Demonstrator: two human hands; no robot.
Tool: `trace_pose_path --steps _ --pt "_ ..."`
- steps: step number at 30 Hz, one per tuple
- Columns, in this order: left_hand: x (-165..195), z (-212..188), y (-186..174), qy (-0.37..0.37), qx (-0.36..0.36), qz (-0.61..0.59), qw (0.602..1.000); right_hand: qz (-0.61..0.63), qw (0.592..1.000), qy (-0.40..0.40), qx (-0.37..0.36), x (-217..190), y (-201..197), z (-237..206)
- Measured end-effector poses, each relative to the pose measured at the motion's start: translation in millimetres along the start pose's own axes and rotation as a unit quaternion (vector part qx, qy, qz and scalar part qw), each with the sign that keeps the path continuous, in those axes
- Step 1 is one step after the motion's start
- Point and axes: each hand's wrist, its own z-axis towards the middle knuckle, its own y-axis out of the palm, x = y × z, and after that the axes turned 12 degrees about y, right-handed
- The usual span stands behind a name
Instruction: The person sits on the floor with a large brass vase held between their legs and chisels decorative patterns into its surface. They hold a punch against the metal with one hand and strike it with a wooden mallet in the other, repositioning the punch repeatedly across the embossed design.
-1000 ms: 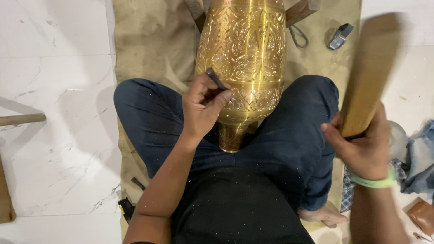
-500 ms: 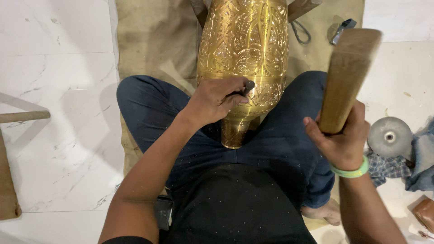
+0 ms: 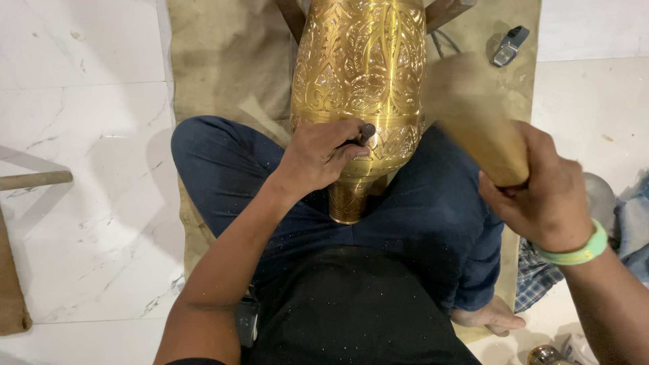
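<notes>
A large engraved brass vase (image 3: pixel 362 74) lies on its side between my crossed legs, its narrow foot (image 3: pixel 347 203) pointing at me. My left hand (image 3: pixel 318 155) holds a small dark chisel (image 3: pixel 366 131) with its tip against the vase's lower band. My right hand (image 3: pixel 544 192), with a green band on the wrist, grips a wooden mallet (image 3: pixel 473 118) that is motion-blurred beside the vase's right flank, close to the chisel.
I sit in blue jeans on a tan cloth mat (image 3: pixel 216 61) over white marble floor. A small grey tool (image 3: pixel 509 44) lies on the mat at upper right. A wooden stick (image 3: pixel 34 180) lies at left, checked cloth (image 3: pixel 541 277) at right.
The mallet has swung down and left from its raised position toward the chisel. My left hand keeps the chisel against the vase's lower band.
</notes>
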Motion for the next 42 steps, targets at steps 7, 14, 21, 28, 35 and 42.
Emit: trace_pose_path --steps 7,14,21,28,35,42 --pt "0.5 -2.0 1.3 -0.003 -0.002 0.010 1.000 -0.069 0.997 -0.031 -0.008 2.7 -1.6 -6.7" --pt "0.5 -1.9 2.2 -0.021 0.000 0.007 1.000 -0.187 0.981 -0.004 -0.057 7.5 -0.3 -10.7" --pt "-1.1 -4.2 3.3 -0.012 0.002 0.008 1.000 -0.208 0.976 0.008 -0.058 17.1 1.5 -14.7" --pt "-2.4 -2.2 2.4 0.020 0.003 0.006 1.000 -0.166 0.985 0.005 -0.040 18.2 3.2 -14.8" --pt "0.1 -0.1 1.1 -0.011 -0.021 0.008 1.000 -0.165 0.982 0.023 -0.089 17.6 7.4 -15.7" --pt "-2.2 2.3 -0.8 -0.010 -0.027 0.009 1.000 -0.159 0.982 0.047 -0.093 18.3 12.1 -19.1"
